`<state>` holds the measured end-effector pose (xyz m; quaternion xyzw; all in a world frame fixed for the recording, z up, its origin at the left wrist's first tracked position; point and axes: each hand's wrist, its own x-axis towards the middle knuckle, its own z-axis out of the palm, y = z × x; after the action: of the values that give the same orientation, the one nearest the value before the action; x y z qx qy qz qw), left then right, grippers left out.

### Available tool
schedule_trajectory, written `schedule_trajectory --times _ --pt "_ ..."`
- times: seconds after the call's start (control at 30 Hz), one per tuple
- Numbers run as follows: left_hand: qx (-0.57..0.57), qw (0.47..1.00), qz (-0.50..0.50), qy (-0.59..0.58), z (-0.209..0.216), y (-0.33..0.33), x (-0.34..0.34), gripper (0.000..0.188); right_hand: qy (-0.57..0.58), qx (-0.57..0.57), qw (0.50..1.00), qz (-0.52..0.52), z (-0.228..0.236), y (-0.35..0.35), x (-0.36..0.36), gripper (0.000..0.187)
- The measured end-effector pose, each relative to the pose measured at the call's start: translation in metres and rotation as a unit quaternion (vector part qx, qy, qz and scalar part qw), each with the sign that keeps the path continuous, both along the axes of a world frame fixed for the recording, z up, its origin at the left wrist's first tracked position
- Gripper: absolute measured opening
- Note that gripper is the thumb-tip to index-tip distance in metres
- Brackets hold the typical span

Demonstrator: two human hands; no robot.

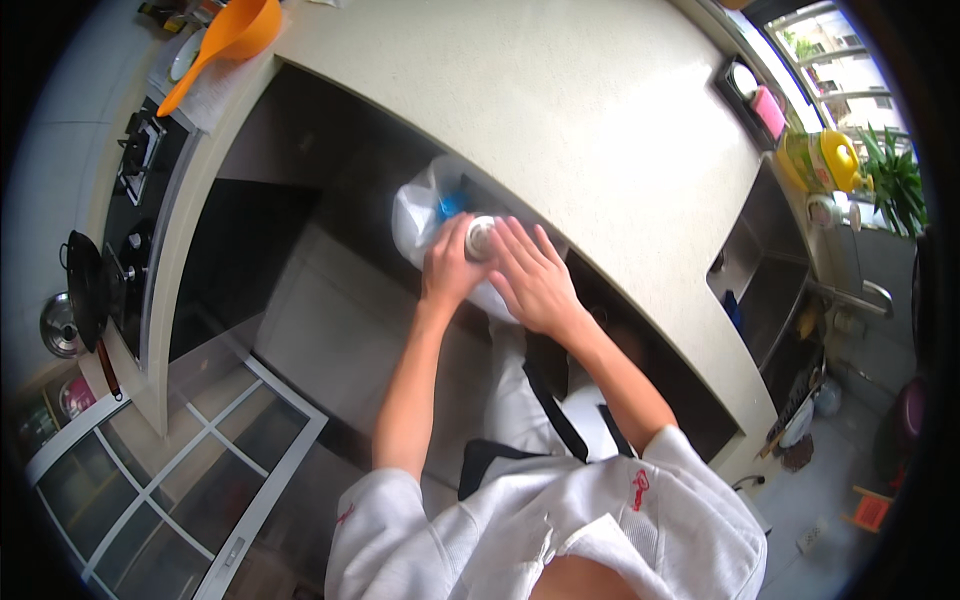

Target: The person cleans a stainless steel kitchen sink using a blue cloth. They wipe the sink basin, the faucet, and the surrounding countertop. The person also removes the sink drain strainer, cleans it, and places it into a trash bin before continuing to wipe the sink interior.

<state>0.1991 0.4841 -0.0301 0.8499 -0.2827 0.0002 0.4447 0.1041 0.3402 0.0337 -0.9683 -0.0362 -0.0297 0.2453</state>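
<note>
My left hand is wrapped round a small, round, whitish object with a ringed top; its exact kind cannot be made out. Beside it, my right hand has its fingers stretched out, with the fingertips by the object's right edge. Whether they touch it I cannot tell. Just below both hands is a white plastic bag with something blue in its opening. The bag is close to the counter's front edge, and my hands hide part of it.
A pale counter curves ahead, with a sink at right. Near it stand a yellow jug and a pink sponge. An orange ladle-shaped scoop lies far left, above the stove and a wok. A glass-paned door is lower left.
</note>
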Motion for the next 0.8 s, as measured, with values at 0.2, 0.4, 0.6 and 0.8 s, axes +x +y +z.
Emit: schedule_trajectory --times 0.2,0.4,0.6,0.8 --pt "0.000 1.000 -0.003 0.021 -0.005 0.001 -0.004 0.062 0.013 -0.013 0.998 0.059 -0.019 0.004 0.001 0.060" --pt "0.021 0.997 -0.044 -0.063 -0.014 0.005 -0.001 0.059 0.014 0.006 0.999 0.047 -0.019 0.009 0.006 0.061" --pt "-0.043 0.999 -0.002 -0.007 0.001 0.005 -0.003 0.051 0.001 -0.035 0.997 0.071 0.004 0.009 0.020 0.061" --pt "0.026 0.998 0.036 0.040 -0.008 0.014 -0.009 0.070 -0.217 0.120 0.969 -0.003 0.052 0.000 0.018 0.051"
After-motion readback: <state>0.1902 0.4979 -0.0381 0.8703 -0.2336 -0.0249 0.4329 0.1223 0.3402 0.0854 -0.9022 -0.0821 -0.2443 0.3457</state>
